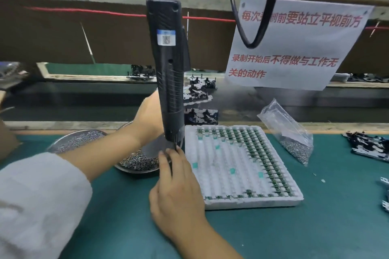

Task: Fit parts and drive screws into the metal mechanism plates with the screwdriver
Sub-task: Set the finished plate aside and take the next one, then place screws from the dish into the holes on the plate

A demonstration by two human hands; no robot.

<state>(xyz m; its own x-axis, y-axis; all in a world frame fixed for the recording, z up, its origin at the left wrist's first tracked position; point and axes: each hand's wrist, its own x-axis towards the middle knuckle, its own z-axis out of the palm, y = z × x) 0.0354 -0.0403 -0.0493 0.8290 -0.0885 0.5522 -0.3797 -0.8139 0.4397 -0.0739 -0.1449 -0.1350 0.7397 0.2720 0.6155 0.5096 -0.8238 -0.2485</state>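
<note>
A worker's right hand (176, 187), fingertips together at the bit of the hanging electric screwdriver (168, 73), appears to seat a screw; the left hand (147, 118) is half-hidden, its fingers unreadable. Mechanism plates (200, 99) wait behind the component tray (242, 202); none is under the driver yet.

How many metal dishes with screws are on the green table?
2. One dish is at the left, behind the left forearm. The other dish is beside the white tray, partly hidden by the hands and the screwdriver.
</note>
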